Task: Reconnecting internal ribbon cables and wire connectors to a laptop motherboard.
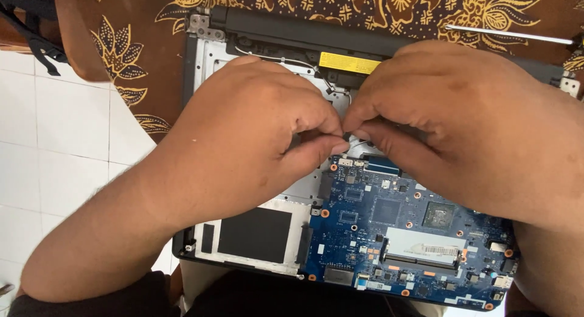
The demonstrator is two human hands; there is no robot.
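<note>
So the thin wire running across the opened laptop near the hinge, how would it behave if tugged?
The thin wire bends in loose curves, so it is probably floppy and follows a pull. It looks very slender, so likely fragile where it joins. Both hands, left and right, pinch at one small spot, which suggests it needs a fine grip.

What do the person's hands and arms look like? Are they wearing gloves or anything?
No gloves. The left hand and right hand are both bare, with no rings, watch or bracelets showing. The forearms are bare too. Near the left elbow there is the edge of a dark sleeve. The fingernails are short.
</note>
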